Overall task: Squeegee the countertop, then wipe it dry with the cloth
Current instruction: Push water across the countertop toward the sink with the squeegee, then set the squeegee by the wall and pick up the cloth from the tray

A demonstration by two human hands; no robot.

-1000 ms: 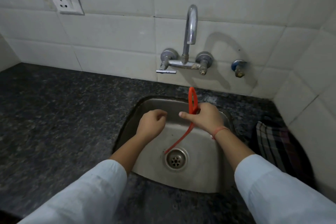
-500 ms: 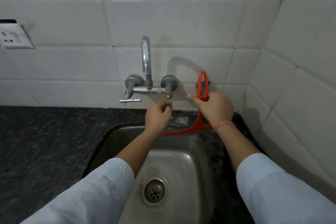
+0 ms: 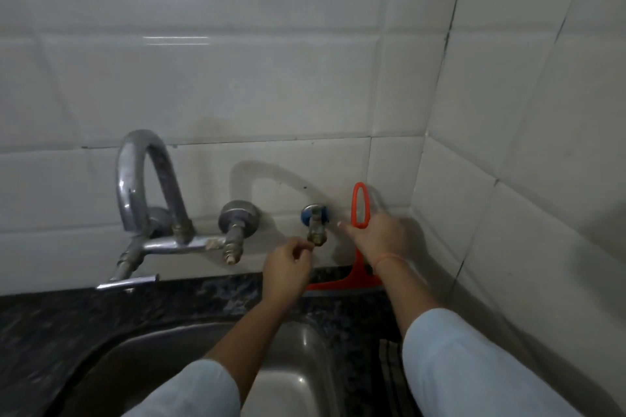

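Note:
My right hand [image 3: 379,239] grips the loop handle of an orange squeegee [image 3: 359,205], held upright against the tiled wall. Its blade [image 3: 342,284] rests on the dark speckled countertop [image 3: 220,294] behind the sink, close to the right corner. My left hand [image 3: 288,269] is curled with fingers closed, holding nothing, just below a small blue-collared wall tap [image 3: 315,223]. A striped cloth [image 3: 389,372] shows as a sliver on the counter right of the sink, mostly hidden by my right sleeve.
A steel sink [image 3: 298,355] lies below my arms. The chrome mixer tap [image 3: 145,200] with its lever [image 3: 127,283] juts out from the wall at left. White tiled walls meet in a corner at right [image 3: 437,152].
Both hands moved up and right from over the sink to the back wall. The squeegee went from hanging over the drain to standing on the counter strip behind the sink.

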